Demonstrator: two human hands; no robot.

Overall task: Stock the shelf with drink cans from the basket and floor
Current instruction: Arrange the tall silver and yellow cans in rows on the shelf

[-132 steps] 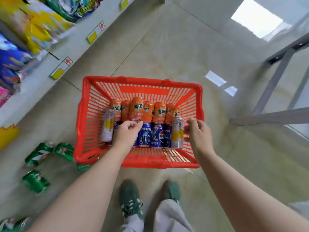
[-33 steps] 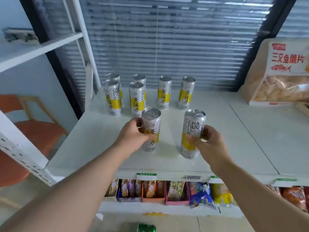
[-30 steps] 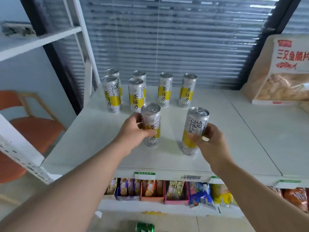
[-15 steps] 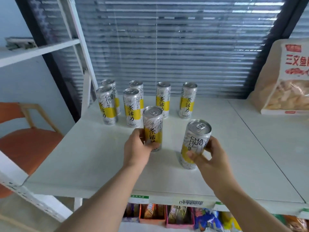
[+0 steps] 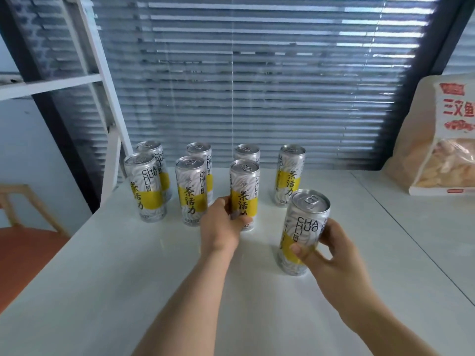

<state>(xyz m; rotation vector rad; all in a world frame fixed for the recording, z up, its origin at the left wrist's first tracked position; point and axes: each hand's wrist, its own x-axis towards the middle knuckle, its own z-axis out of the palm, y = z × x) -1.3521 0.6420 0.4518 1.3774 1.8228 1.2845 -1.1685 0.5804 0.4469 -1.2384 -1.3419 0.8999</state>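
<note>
Far left I've got an orange chair seat point(image 5: 23, 255) poking out past the white shelf point(image 5: 128, 291). On the shelf there's a cluster of upright silver-and-yellow cans point(image 5: 191, 190), two rows deep in front of the blinds point(image 5: 257, 80). My left hand point(image 5: 221, 227) is wrapped around the third front-row can point(image 5: 244, 186), which looks planted right beside its neighbours. My right hand point(image 5: 327, 253) grips a tilted can point(image 5: 303, 227) nearer the shelf's front edge, apart from the rows. Snack bag point(image 5: 442, 140) leaning at far right.
</note>
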